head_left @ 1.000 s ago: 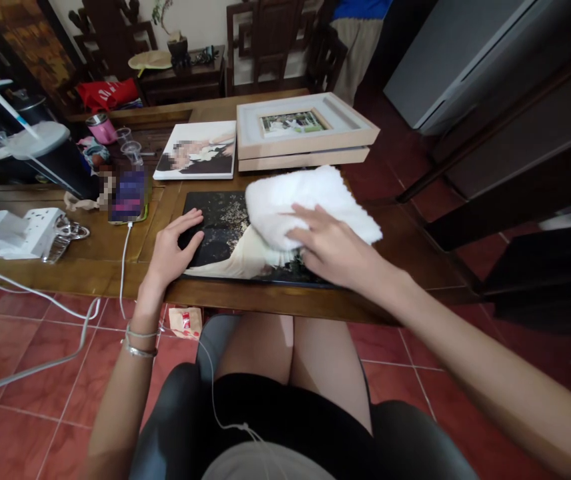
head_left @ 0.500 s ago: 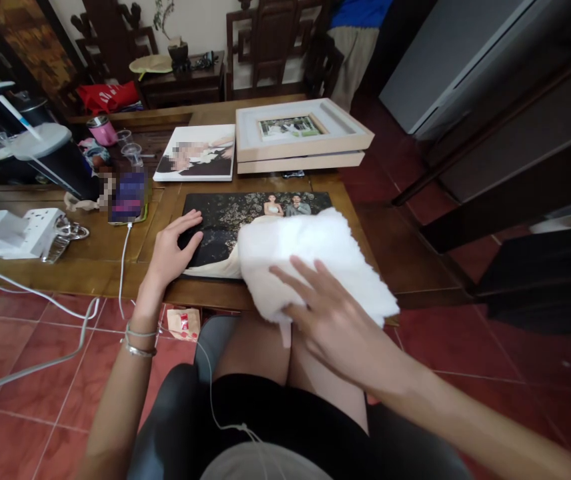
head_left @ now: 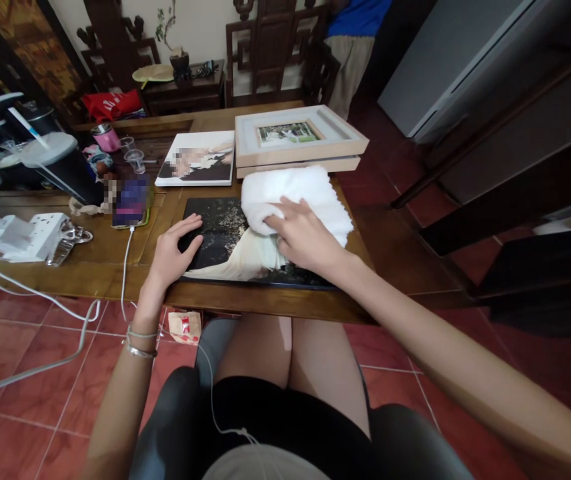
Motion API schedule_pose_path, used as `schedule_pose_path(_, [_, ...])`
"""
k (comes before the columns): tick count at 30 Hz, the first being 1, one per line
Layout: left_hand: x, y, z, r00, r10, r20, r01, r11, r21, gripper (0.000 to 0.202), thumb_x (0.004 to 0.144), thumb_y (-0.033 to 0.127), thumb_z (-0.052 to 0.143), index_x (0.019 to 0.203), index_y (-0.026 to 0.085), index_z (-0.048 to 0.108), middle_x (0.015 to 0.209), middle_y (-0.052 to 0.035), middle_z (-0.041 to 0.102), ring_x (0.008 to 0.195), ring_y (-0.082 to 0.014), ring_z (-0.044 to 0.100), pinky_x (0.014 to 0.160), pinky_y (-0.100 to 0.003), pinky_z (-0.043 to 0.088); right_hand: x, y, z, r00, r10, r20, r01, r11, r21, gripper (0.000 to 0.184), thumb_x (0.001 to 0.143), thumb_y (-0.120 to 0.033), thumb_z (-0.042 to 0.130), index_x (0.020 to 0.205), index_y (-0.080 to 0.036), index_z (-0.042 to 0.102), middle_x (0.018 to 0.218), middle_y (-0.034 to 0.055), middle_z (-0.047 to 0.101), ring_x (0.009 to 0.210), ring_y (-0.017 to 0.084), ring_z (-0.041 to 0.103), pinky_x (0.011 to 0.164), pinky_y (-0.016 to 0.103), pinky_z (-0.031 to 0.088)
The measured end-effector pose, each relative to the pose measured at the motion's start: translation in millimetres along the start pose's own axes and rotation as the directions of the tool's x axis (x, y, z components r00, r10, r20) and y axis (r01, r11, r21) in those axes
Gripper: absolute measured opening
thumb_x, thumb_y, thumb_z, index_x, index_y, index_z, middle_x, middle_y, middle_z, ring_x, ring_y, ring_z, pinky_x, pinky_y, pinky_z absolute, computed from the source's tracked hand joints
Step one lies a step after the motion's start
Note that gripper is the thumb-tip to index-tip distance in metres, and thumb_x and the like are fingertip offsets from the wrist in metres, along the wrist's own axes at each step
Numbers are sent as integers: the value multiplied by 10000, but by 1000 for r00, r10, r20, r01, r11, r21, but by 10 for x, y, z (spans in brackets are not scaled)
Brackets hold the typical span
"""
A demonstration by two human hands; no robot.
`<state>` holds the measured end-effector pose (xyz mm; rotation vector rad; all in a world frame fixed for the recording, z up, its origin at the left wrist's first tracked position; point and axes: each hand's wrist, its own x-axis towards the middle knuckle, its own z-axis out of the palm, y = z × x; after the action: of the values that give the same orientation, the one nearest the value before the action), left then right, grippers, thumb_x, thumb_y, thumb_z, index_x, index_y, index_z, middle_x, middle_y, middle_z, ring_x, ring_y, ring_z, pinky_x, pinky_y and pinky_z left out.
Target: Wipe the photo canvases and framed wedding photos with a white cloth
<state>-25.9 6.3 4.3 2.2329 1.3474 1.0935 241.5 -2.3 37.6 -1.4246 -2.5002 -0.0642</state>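
A dark glossy photo print (head_left: 218,237) lies flat at the near edge of the wooden table (head_left: 115,263). My left hand (head_left: 171,250) rests on its left part with fingers spread flat. My right hand (head_left: 301,235) presses a white fluffy cloth (head_left: 298,193) onto the far right part of the print, fingers lying on the cloth. The cloth hides the print's upper right corner.
Behind the print lie a white-bordered photo canvas (head_left: 198,158) and stacked pale wooden frames (head_left: 298,139). At left are a phone on a cable (head_left: 130,200), a white power strip (head_left: 30,235), cups and a dark appliance (head_left: 65,167). A person in blue (head_left: 353,33) stands beyond the chairs.
My right hand has pushed the cloth from the print's near right edge back up to its far part. My left hand has stayed in place on the print.
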Motion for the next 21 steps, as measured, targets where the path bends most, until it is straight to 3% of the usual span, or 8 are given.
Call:
schedule_pose_path(4, [0, 0, -2, 1000, -1, -1, 1, 1000, 2, 302, 901, 311, 597, 1159, 190, 699, 1293, -103, 673, 1268, -250, 587, 1120, -472, 417, -21, -237, 95, 999, 12, -34, -12, 1000, 0, 451, 734, 6, 509, 1101, -178, 695, 1338, 167, 606, 1286, 442, 475, 1020, 697, 379])
schedule_pose_path(8, [3, 3, -4, 1000, 9, 1, -9, 1000, 10, 310, 903, 302, 591, 1163, 169, 697, 1293, -115, 671, 1272, -248, 584, 1123, -461, 416, -455, -598, 154, 990, -139, -39, 141, 988, 67, 323, 765, -39, 572, 951, -258, 722, 1358, 93, 607, 1325, 424, 453, 1080, 706, 318])
schedule_pose_path(11, [4, 18, -7, 1000, 4, 9, -5, 1000, 21, 303, 906, 298, 583, 1164, 185, 695, 1299, -105, 669, 1269, -248, 586, 1122, -476, 415, -798, -686, 117, 964, -263, -47, 267, 951, 159, 300, 737, -31, 597, 923, -236, 711, 1452, 95, 532, 1424, 411, 325, 1128, 688, 270])
schedule_pose_path(13, [2, 22, -5, 1000, -1, 9, 1, 1000, 27, 303, 908, 297, 580, 1168, 189, 692, 1305, -101, 666, 1271, -248, 584, 1122, -483, 413, -928, -596, 48, 944, -329, -37, 328, 914, 240, 346, 688, 10, 577, 919, -212, 706, 1491, 103, 493, 1461, 374, 261, 1154, 655, 258])
schedule_pose_path(15, [-2, 18, 1, 1000, -4, 5, 4, 1000, 29, 306, 909, 300, 581, 1171, 188, 689, 1307, -101, 664, 1274, -248, 582, 1122, -487, 413, -968, -416, -33, 938, -347, -21, 336, 890, 310, 392, 645, 47, 523, 878, -208, 707, 1475, 89, 516, 1454, 330, 299, 1165, 626, 269])
schedule_pose_path(18, [-7, 1, 14, 1000, -1, 0, 1, 1000, 20, 303, 908, 305, 585, 1167, 193, 692, 1305, -97, 666, 1273, -249, 583, 1120, -488, 416, -908, -94, -116, 961, -275, -34, 271, 907, 323, 403, 637, 67, 446, 787, -215, 693, 1405, 72, 586, 1400, 299, 411, 1154, 620, 309])
schedule_pose_path(21, [-9, -6, 19, 1000, 4, -6, -4, 1000, 11, 299, 907, 303, 587, 1162, 192, 696, 1299, -100, 670, 1269, -248, 587, 1118, -477, 419, -751, 148, -133, 989, -141, -45, 148, 961, 233, 377, 686, 58, 417, 793, -202, 668, 1316, 109, 641, 1350, 310, 479, 1126, 610, 366])
